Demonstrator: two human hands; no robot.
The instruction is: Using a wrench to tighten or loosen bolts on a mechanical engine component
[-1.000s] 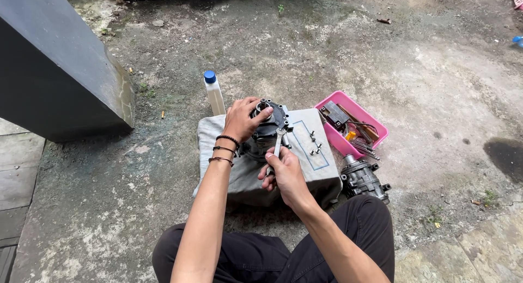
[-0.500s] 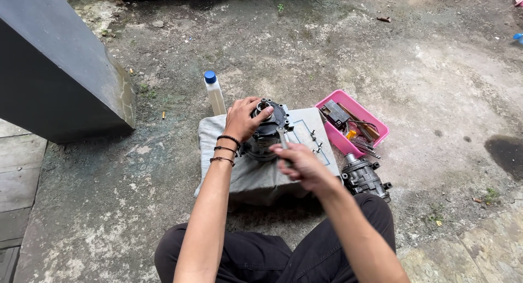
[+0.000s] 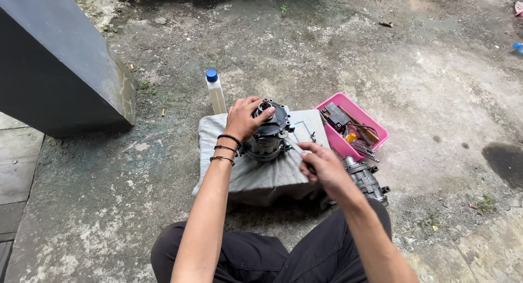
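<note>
On grey cloth [image 3: 256, 176]: dark metal compressor body [image 3: 269, 137], gripped from above by left hand [image 3: 243, 118]. Just right of it, right hand [image 3: 322, 168] closed around thin tool [image 3: 292, 147], tip touching housing. Further right, pink tray [image 3: 379, 131]; behind, white bottle [image 3: 216, 92].

White bottle [image 3: 217, 93] with blue cap, pink tray [image 3: 377, 127] of tools (perhaps pliers), dark slanted slab [image 3: 60, 65], concrete ground [image 3: 425, 70]

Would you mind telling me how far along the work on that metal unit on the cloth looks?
Done: a second metal part lies off the cloth, and the pink tray holds tools. In hand: the left hand grips the dark metal unit on the grey cloth, while the right hand holds a slim tool at its side. Left: the unit looks largely assembled.
</note>
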